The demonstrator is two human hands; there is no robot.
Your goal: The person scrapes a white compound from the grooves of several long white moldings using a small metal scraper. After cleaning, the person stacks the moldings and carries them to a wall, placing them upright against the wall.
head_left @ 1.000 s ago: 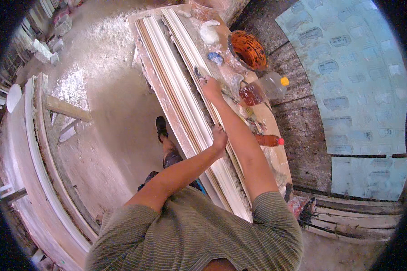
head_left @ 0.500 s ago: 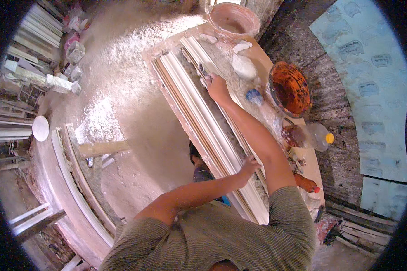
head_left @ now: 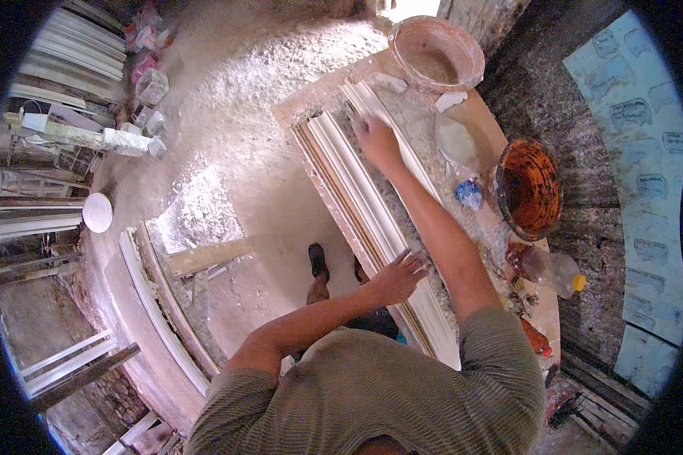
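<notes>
A long white moulding (head_left: 360, 189) with ridges along its length lies on the workbench, running away from me. Beside it on the right is a second, narrower white strip (head_left: 383, 114), with a rough grey gap between the two. My right hand (head_left: 377, 144) is at the far part of that gap, fingers closed and slightly blurred; a small dark thing seems to show at the fingertips, too unclear to name. Nearer to me, my left hand (head_left: 402, 277) rests over the near part of the moulding, fingers stretched out and holding nothing that I can see.
Along the bench's right side are a pinkish basin (head_left: 438, 83), a white lump (head_left: 455, 142), a crumpled blue thing (head_left: 468, 195), an orange-black bucket (head_left: 530, 189) and a yellow-capped plastic bottle (head_left: 561, 274). On the left lies another long moulding (head_left: 159, 307).
My right hand has drawn slightly nearer along the gap. My left hand has shifted from the gap's right edge onto the moulding. The whole view has shifted, and my leg and foot now show.
</notes>
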